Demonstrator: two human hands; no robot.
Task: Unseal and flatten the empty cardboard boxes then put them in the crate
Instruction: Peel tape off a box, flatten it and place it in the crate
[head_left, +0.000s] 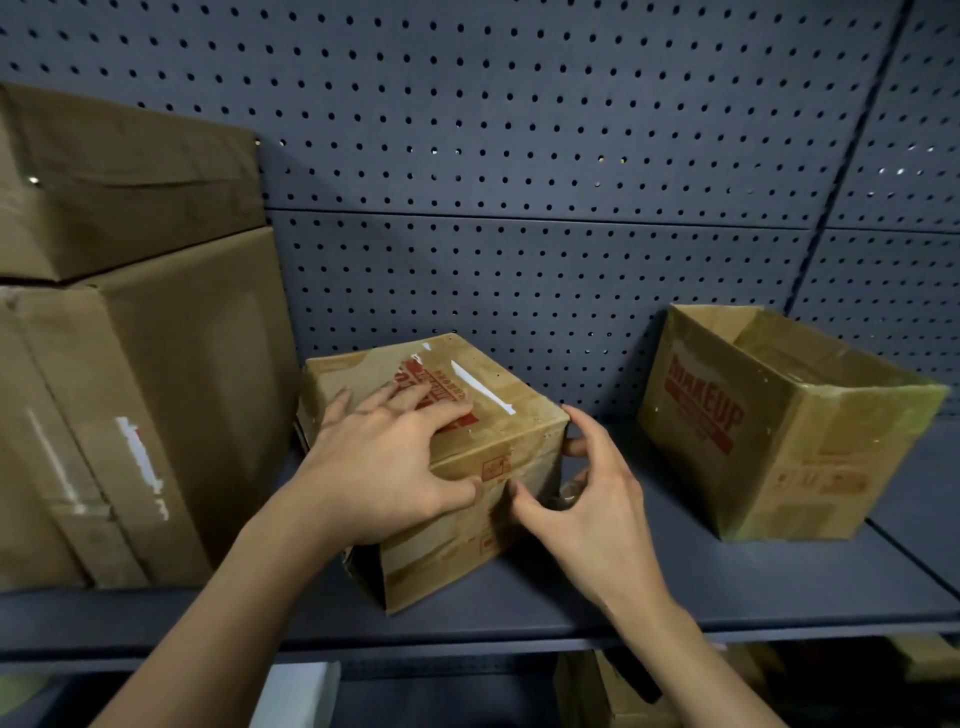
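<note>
Hands both on the small sealed box (514, 431). It sits on the grey shelf (675, 582), turned corner-on to the camera.

Left hand (384, 467): fingers straight and spread, pressing flat on the box top over the red print, thumb hooked over the top edge onto the near face.

Right hand (587, 499): curled like a claw round the box's right corner, with the thumb tip on the near face close beside the left thumb. Its fingertips sit on the right side panel, partly hidden behind the corner.

Clear tape strip (480, 387) runs across the top just beyond the left fingertips.

Right of the right hand, apart from it, stands an open box (769, 436) with red MAKEUP print, top flaps up.

Left of the left hand, a large box (156, 415) stands just beside the held one, with a second box (124, 182) stacked on top.

Perforated back panel (519, 208) is behind everything.
</note>
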